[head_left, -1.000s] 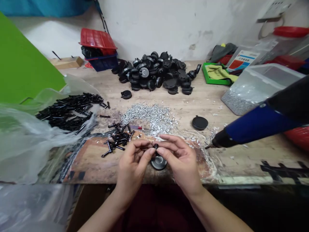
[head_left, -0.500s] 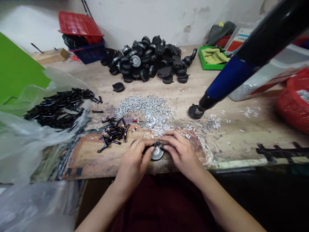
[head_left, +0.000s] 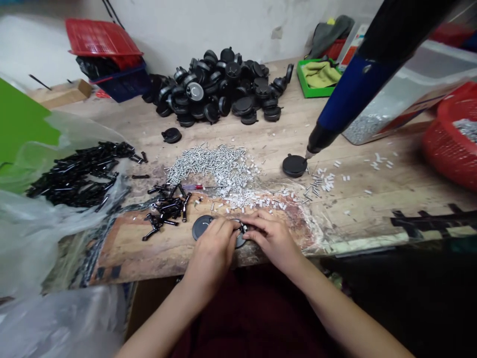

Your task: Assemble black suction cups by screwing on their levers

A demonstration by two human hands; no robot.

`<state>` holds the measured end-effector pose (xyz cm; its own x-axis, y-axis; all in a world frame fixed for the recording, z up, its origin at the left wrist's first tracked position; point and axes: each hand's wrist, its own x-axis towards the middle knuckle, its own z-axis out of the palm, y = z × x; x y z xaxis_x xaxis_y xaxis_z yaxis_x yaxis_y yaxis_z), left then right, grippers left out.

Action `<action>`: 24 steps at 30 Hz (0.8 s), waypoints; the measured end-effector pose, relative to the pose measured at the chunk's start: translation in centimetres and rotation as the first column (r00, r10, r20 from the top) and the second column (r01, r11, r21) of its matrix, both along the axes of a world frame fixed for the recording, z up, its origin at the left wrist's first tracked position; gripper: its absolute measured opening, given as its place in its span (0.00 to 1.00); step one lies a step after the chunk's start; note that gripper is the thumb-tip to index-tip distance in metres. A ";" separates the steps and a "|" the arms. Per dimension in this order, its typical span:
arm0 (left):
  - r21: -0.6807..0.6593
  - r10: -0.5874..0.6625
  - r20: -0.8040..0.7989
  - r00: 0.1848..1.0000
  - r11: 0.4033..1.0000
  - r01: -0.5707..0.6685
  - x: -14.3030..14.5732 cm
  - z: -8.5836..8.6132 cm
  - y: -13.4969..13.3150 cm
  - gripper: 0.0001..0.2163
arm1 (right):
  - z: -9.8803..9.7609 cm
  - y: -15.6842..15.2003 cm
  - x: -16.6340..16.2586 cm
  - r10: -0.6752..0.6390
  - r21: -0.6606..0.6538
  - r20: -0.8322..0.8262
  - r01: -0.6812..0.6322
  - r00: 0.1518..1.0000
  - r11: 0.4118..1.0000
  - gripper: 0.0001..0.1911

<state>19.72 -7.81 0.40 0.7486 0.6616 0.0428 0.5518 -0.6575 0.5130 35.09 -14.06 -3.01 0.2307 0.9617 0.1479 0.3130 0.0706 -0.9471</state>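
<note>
At the front edge of the bench, my left hand (head_left: pixel 216 243) is closed on a round grey disc with a black rim (head_left: pixel 240 242), its fingers covering much of it. Opposite, my right hand (head_left: pixel 274 234) pinches at the disc's upper right edge, by a small black fitting; a tiny pale piece shows at the fingertips, too small to name. A second dark grey disc (head_left: pixel 201 226) lies flat just left of my left hand. Beyond my hands are white plastic sleeves (head_left: pixel 242 199) and a heap of metal pins (head_left: pixel 208 161).
Black levers (head_left: pixel 169 206) lie at left, with more on a plastic bag (head_left: pixel 78 174). A blue and black power screwdriver (head_left: pixel 346 99) hangs at right, its tip by a black disc (head_left: pixel 294 165). Many black round parts (head_left: pixel 223 89) are piled against the wall. A red basket (head_left: pixel 450 134) stands far right.
My left fingers have come over the top of the disc and hide more of it. The second disc beside my left hand now shows more fully. The whole view has shifted slightly.
</note>
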 end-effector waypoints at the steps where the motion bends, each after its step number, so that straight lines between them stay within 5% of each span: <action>1: 0.010 -0.011 -0.005 1.000 1.000 0.011 0.0 0.0 0.1 0.08 | -0.2 0.0 0.0 -0.017 0.002 -0.019 0.017 1.000 1.000 0.18; 12: 0.207 -0.176 -0.115 0.978 0.958 0.197 -0.1 -0.8 -0.4 0.10 | -0.9 -0.1 0.0 -0.034 0.091 -0.018 0.035 0.999 0.995 0.15; 19: 0.119 -0.114 -0.068 0.991 0.985 0.121 -1.4 -0.5 0.2 0.09 | -0.9 -0.3 -0.1 -0.051 0.064 -0.026 0.052 0.998 0.997 0.14; 24: 0.026 -0.210 -0.131 0.969 0.976 0.215 -1.1 -0.4 0.2 0.10 | -0.7 -0.1 -0.1 -0.032 0.080 0.011 0.031 0.999 0.996 0.14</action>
